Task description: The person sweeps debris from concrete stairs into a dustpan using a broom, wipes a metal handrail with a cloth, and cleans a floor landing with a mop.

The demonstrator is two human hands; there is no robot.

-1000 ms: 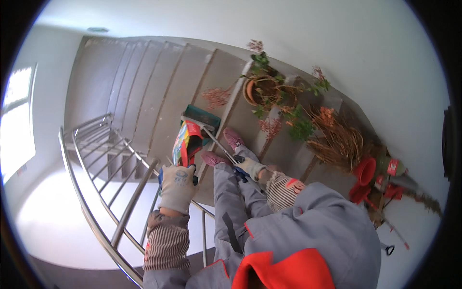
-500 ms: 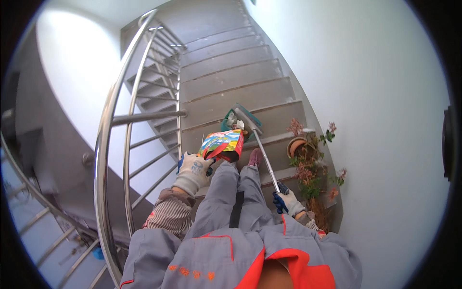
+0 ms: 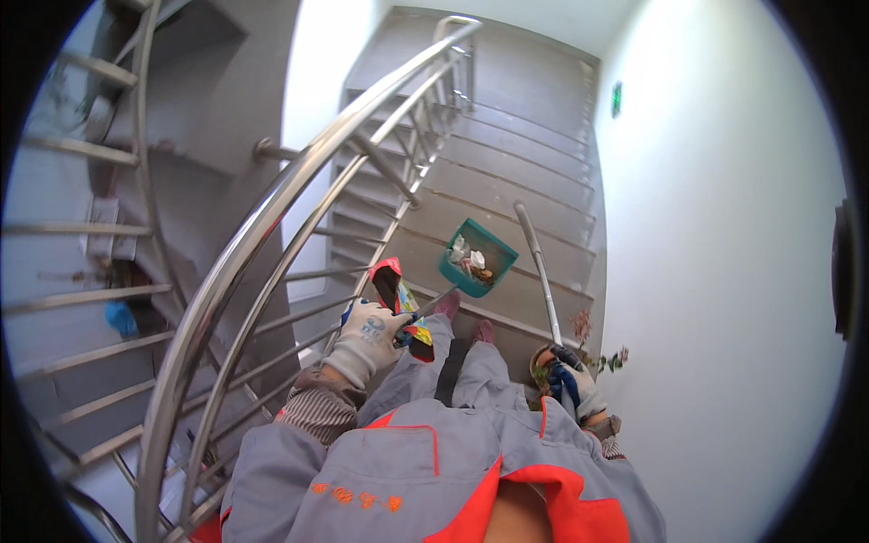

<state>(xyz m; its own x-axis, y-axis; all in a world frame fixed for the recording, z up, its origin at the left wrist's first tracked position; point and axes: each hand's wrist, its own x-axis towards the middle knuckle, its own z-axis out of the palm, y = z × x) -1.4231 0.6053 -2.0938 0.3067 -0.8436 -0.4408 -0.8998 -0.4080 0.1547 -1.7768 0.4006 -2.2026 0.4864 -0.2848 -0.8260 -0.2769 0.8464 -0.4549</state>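
Note:
My left hand (image 3: 367, 339), in a white and blue work glove, is closed around the handle of a teal dustpan (image 3: 450, 273). A colourful shopping bag (image 3: 387, 277) with red and black parts hangs at the same hand, partly hidden by the glove. Scraps of white paper and brown litter (image 3: 472, 261) lie in the dustpan, which is held out over the steps ahead of my feet. On the right, my gloved right hand (image 3: 576, 387) grips a long metal pole (image 3: 548, 294) that points up the stairs. The kind of head at its far end is hard to make out.
A shiny metal handrail (image 3: 262, 222) runs along the left of the grey stairs (image 3: 516, 167), which climb ahead. A potted plant (image 3: 580, 326) with reddish leaves stands by the white wall (image 3: 706, 271) on the right. Beyond the railing, a lower level shows.
The view has turned left. The dustpan has come clear of the bag, which is now tilted up at my left hand. The pole has swung right, away from the dustpan.

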